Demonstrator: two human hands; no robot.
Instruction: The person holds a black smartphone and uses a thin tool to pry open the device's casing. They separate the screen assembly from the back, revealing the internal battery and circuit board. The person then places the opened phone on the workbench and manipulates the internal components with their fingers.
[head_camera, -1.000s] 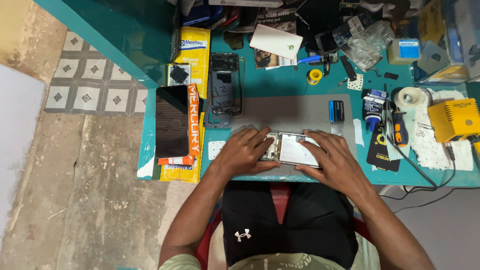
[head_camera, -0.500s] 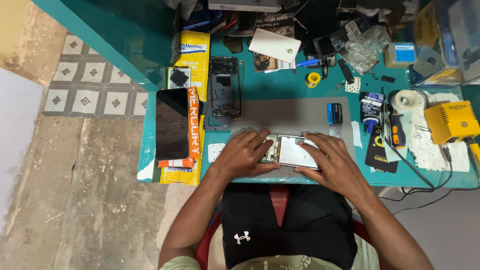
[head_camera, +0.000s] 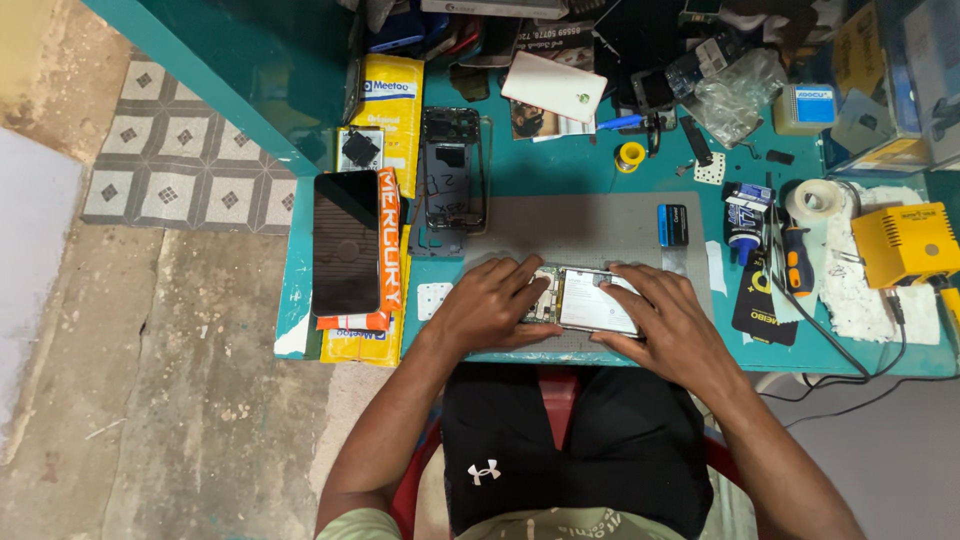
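Observation:
An opened phone (head_camera: 585, 298) with its insides showing lies on a grey work mat (head_camera: 590, 225) near the front edge of the teal bench. My left hand (head_camera: 492, 305) grips its left end, fingers curled over the circuit-board side. My right hand (head_camera: 665, 318) covers its right end, fingers spread across the pale battery area. Both hands press the phone flat on the mat.
A dark phone frame (head_camera: 453, 170) and a black screen panel (head_camera: 345, 240) on yellow and orange boxes lie to the left. A small blue-black box (head_camera: 673, 223), screwdriver (head_camera: 796, 258), tape roll (head_camera: 812, 199) and yellow device (head_camera: 905, 243) sit right. Clutter fills the bench's back.
Both hands stay on the opened phone; the fingers have shifted only slightly. The view has moved a little.

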